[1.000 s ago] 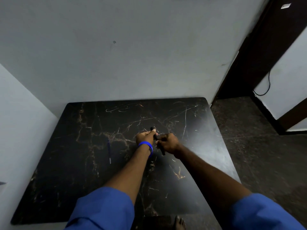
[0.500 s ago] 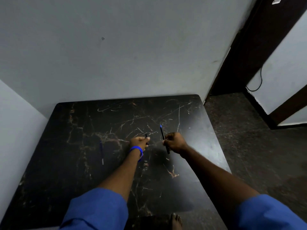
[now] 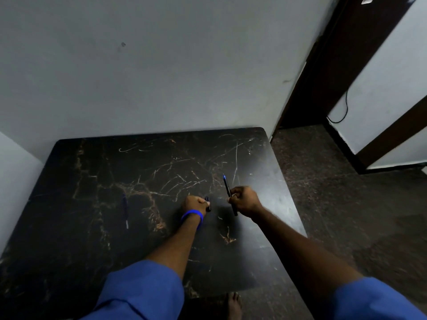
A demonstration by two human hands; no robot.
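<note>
Since a second ago the hands are drawing apart, the cap coming off. The right hand (image 3: 245, 201) is gripping the pen (image 3: 227, 187), its blue tip pointing to 11 o'clock. At its 9 o'clock the left hand (image 3: 194, 204) is clenching the cap (image 3: 207, 202) over the tabletop (image 3: 92, 250).

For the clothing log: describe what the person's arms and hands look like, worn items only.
Both arms wear loose blue sleeves, the left sleeve and the right sleeve, ending near the elbow, and the forearms below are bare. The left hand has a bright blue wristband round its wrist. The right hand has a bare wrist. Neither hand is gloved.
</note>
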